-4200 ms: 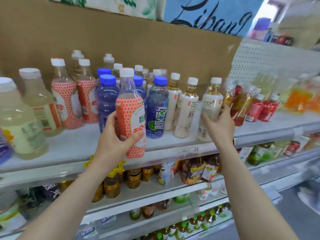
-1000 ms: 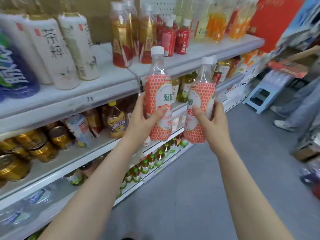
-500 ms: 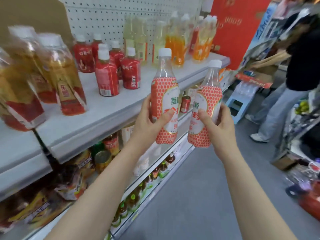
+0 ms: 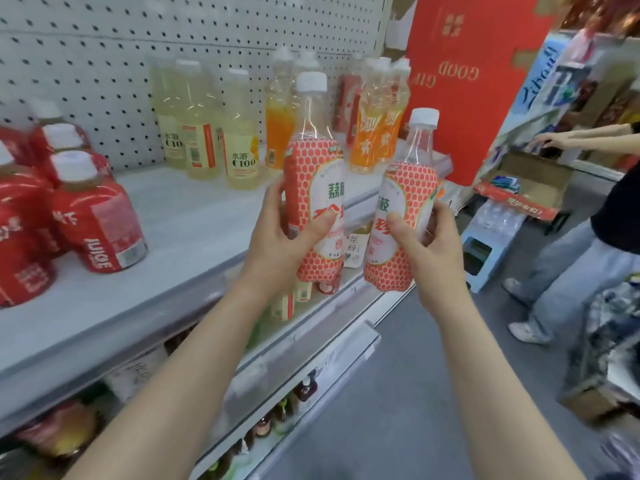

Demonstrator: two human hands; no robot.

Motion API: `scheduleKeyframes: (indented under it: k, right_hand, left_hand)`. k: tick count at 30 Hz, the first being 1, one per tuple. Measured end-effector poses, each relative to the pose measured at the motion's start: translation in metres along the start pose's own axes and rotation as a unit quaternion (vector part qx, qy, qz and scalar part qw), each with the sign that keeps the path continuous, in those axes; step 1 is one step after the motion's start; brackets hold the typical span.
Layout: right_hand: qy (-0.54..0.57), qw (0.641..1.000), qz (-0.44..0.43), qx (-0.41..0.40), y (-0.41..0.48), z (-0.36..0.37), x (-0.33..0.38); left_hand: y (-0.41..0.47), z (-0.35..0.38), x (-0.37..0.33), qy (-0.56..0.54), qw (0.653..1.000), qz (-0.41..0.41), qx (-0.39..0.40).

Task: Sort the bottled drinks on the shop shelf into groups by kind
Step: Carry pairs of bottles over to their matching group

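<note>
My left hand (image 4: 277, 244) grips a clear bottle with a red honeycomb label (image 4: 311, 188) upright, in front of the top shelf's edge. My right hand (image 4: 426, 251) grips a second bottle of the same kind (image 4: 405, 209), slightly lower and tilted a little to the right. Both have white caps. They hang over the front of the grey top shelf (image 4: 180, 230), near its right end. On that shelf stand red juice bottles (image 4: 93, 216) at the left, pale yellow bottles (image 4: 239, 143) at the back and orange bottles (image 4: 377, 133) at the right.
A white pegboard (image 4: 138, 46) backs the shelf. Lower shelves (image 4: 311, 341) hold more drinks. A red sign (image 4: 474, 81) stands past the shelf's right end. Another person (image 4: 588, 237) stands in the aisle on the right, beside a blue stool (image 4: 485, 244) and cardboard boxes.
I have moved right along the shelf with a honeycomb-label bottle in each hand. The shelf's right end, with the pale yellow and orange bottles, has come closer.
</note>
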State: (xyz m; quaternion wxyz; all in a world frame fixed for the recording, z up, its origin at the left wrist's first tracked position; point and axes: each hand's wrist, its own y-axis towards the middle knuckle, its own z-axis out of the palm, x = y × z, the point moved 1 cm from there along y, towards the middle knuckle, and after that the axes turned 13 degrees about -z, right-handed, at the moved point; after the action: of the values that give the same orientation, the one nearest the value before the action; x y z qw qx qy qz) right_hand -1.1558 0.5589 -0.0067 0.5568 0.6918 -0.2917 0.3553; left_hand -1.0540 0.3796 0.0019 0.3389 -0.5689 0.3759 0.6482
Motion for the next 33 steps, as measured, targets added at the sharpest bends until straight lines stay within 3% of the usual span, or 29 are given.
scheduleKeyframes:
  k: [11, 20, 27, 33]
  right_hand:
    - [0.045, 0.997, -0.021, 0.065, 0.171, -0.069, -0.096]
    - [0.082, 0.994, -0.053, 0.051, 0.275, -0.063, -0.165]
    - [0.04, 0.997, -0.053, 0.044, 0.363, -0.075, -0.229]
    - [0.036, 0.988, -0.048, 0.139, 0.447, -0.064, -0.288]
  left_hand:
    - [0.136, 0.134, 0.004, 0.035, 0.993, 0.048, -0.099]
    - [0.236, 0.171, 0.016, 0.073, 0.987, 0.086, -0.115]
    - [0.281, 0.194, 0.027, 0.112, 0.976, 0.087, -0.165]
    - [0.293, 0.227, 0.037, 0.128, 0.95, 0.106, -0.265]
